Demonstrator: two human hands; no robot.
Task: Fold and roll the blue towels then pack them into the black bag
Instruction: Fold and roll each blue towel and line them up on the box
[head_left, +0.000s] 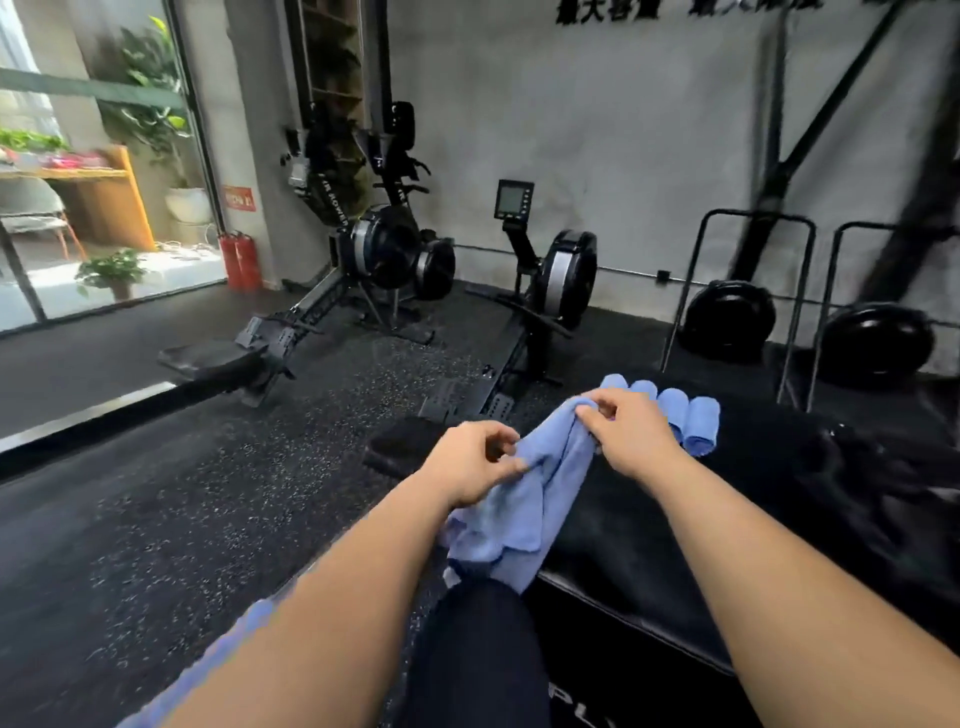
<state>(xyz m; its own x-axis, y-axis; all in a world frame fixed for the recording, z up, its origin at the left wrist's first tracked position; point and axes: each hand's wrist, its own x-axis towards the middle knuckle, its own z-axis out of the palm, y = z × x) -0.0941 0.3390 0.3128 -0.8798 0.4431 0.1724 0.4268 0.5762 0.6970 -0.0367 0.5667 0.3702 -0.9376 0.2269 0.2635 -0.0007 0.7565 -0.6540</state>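
Head view: two black rowing machines (550, 291) stand on the speckled black rubber floor (208, 493) ahead, and two red fire extinguishers (240, 260) stand by the glass wall at the left. Black round weight plates (727, 319) lean near the grey wall at the right. A black padded surface (623, 545) runs along the right side and carries a row of rolled light-blue towels (693, 423), side by side, just behind the right hand (631, 439). A dark crumpled heap (872, 483) lies farther right on it, too blurred to identify. A loose light-blue towel (530, 504) hangs over the surface's near edge above a dark-trousered knee (478, 649). The right hand's curled fingers (589, 413) pinch its bunched top. The left hand (472, 462) pinches its edge between thumb and curled fingers (501, 434).
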